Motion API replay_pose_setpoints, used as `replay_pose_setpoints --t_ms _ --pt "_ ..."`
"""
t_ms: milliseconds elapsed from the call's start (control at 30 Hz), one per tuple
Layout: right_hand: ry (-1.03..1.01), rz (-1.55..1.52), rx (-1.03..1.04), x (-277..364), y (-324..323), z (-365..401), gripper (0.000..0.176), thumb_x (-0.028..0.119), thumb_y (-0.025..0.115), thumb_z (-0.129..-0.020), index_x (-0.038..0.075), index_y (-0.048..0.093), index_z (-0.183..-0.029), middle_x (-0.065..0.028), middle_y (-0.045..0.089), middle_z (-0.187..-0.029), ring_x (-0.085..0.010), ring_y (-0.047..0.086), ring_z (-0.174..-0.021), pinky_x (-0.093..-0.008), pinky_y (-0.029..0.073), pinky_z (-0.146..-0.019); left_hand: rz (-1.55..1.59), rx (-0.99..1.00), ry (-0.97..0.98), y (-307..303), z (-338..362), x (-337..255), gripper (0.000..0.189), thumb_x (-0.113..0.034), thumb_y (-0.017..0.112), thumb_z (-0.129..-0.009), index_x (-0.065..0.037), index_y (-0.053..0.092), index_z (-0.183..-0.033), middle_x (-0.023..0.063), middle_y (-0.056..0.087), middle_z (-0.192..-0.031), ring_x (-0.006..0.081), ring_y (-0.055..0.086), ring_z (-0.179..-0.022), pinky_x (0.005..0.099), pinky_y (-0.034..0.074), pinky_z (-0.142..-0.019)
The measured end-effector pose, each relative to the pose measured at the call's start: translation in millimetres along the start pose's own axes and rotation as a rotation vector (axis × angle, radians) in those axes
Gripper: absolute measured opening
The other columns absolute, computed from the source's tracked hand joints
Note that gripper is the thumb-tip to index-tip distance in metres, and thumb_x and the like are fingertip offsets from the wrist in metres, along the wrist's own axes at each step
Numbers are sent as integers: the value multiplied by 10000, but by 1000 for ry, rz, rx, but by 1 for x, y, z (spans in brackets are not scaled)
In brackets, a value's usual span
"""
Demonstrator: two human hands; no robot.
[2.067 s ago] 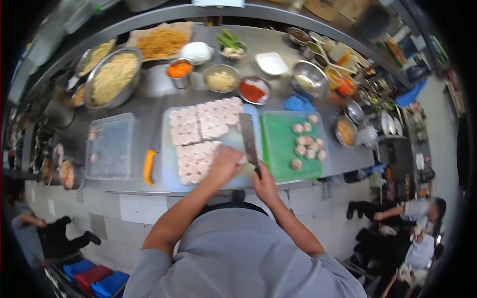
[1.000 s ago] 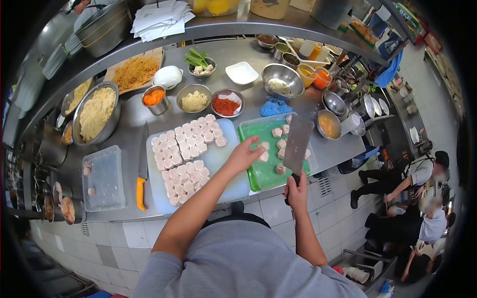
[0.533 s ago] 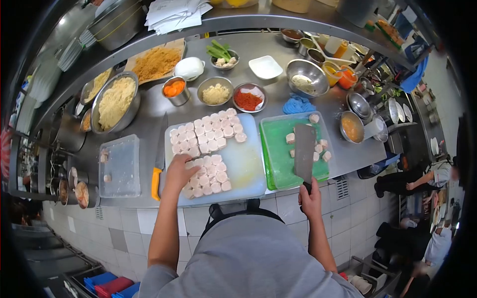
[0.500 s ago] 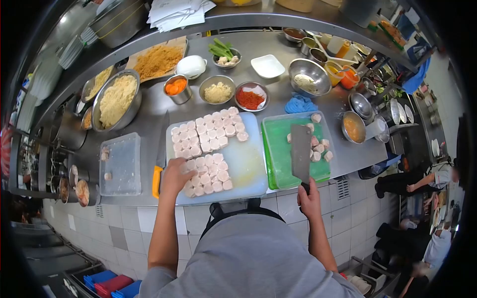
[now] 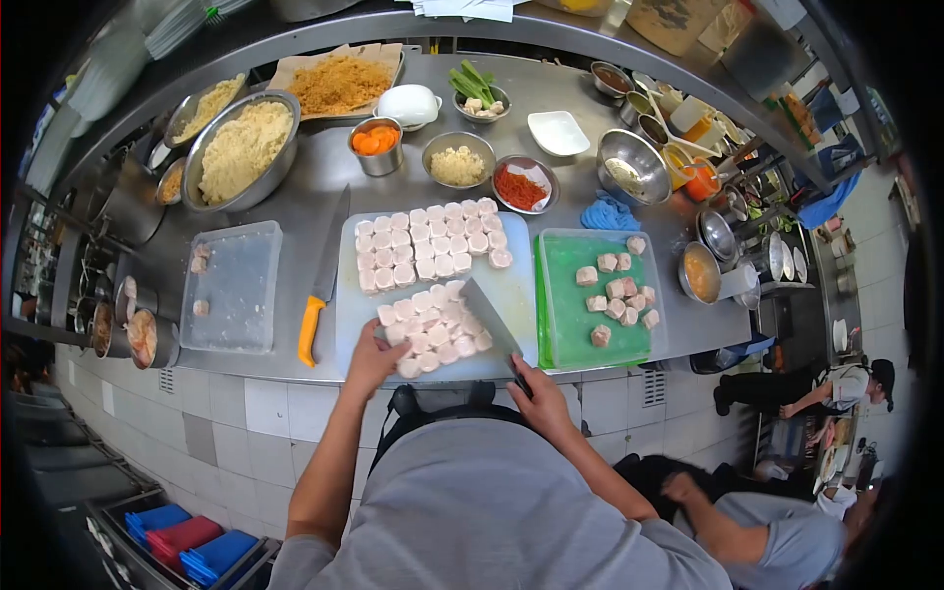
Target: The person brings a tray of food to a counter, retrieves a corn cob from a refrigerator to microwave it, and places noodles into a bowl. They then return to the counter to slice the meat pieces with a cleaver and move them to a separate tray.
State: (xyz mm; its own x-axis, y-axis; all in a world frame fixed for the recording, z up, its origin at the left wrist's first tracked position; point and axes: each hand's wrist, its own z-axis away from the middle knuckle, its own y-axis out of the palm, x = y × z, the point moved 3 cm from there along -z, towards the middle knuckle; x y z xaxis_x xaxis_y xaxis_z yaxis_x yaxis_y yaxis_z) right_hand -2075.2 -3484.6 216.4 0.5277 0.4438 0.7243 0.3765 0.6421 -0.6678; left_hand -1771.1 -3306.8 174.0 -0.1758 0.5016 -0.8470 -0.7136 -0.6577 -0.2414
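Observation:
My right hand (image 5: 543, 398) is closed round the dark handle of a cleaver (image 5: 492, 323). The cleaver's blade presses along the right side of a near group of pale pinkish-white cubes (image 5: 433, 329) on a whitish cutting board (image 5: 511, 285). At that group's left edge, my left hand (image 5: 374, 359) rests with its thumb and fingers apart, touching the cubes. A second block of the same cubes (image 5: 428, 241) sits in rows farther back on the board. More cubes (image 5: 619, 285) lie scattered in a clear plastic tray (image 5: 565, 339) over a green board.
Left of the board lie a yellow-handled knife (image 5: 313, 329) and a plastic tray (image 5: 231, 324) with a few pieces. Bowls of crumbs (image 5: 246, 147), carrots (image 5: 376, 141) and red shreds (image 5: 521, 187) stand behind. A shelf (image 5: 472, 34) overhangs the back. Another person's arm (image 5: 713, 521) is at lower right.
The cleaver has moved left from above the tray to the near cubes. My left hand stays at their left edge, and the near group now sits tilted. Another person has come closer at lower right.

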Motion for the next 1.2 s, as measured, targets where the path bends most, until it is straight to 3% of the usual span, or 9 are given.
replay_pose_setpoints --t_ms 233,400,467,500,700,867,1000,1100,1200 --pt "-67 207 -147 48 -9 -6 628 260 729 -971 241 517 -1562 -157 623 -984 -370 667 -891 -479 544 -752 154 210 1 2 -4 14 804 -124 752 -964 -12 303 -1621 116 640 -1008 191 714 -766 293 591 -621" --pt "-166 118 -384 75 29 3 742 180 688 -980 300 369 -1639 -200 661 -1037 -397 676 -941 -486 546 -819 221 256 16 -21 -8 22 704 -97 674 -1009 -29 320 -1614 130 633 -1068 196 715 -814 296 601 -650" --pt "39 348 235 58 66 -1 746 192 641 -1000 309 309 -1658 -215 676 -1060 -413 685 -966 -506 553 -833 292 228 51 -21 -6 22 688 -65 642 -1019 -37 303 -1618 131 622 -1068 197 706 -816 305 607 -647" --pt "17 350 292 50 74 -1 756 197 621 -1000 308 279 -1665 -228 675 -1065 -421 685 -982 -521 552 -844 292 232 52 -22 -3 23 688 -65 642 -1019 -37 303 -1618 131 622 -1068 197 706 -816 305 607 -647" --pt "-83 275 -33 114 64 10 833 141 631 -952 328 258 -1672 -203 683 -1077 -403 697 -923 -516 561 -804 311 261 21 -30 3 39 708 -22 614 -1018 -48 260 -1630 122 598 -1056 193 688 -795 313 617 -634" --pt "11 401 316 86 71 -1 811 123 653 -951 308 307 -1660 -194 695 -1098 -417 692 -914 -503 566 -783 317 196 77 -38 10 45 711 3 613 -1002 -45 270 -1623 116 586 -1077 175 671 -772 310 621 -632" --pt "-109 209 -37 101 54 9 825 75 612 -926 306 314 -1660 -198 713 -1035 -411 699 -909 -523 552 -785 322 178 159 -34 18 57 710 16 642 -976 -38 314 -1604 115 580 -1102 160 662 -774 294 612 -612" --pt "26 350 243 43 72 -6 873 67 591 -906 345 269 -1668 -228 707 -1090 -420 698 -981 -526 551 -846 212 189 144 -19 29 53 775 -33 737 -920 -15 348 -1590 127 559 -1142 159 657 -826 314 611 -666" --pt "31 302 169 52 23 -16 862 40 595 -904 303 294 -1668 -248 707 -1177 -445 692 -1024 -522 545 -884 -255 105 374 4 53 27 919 -142 872 -823 1 367 -1577 193 530 -1273 268 666 -1038 389 599 -871"
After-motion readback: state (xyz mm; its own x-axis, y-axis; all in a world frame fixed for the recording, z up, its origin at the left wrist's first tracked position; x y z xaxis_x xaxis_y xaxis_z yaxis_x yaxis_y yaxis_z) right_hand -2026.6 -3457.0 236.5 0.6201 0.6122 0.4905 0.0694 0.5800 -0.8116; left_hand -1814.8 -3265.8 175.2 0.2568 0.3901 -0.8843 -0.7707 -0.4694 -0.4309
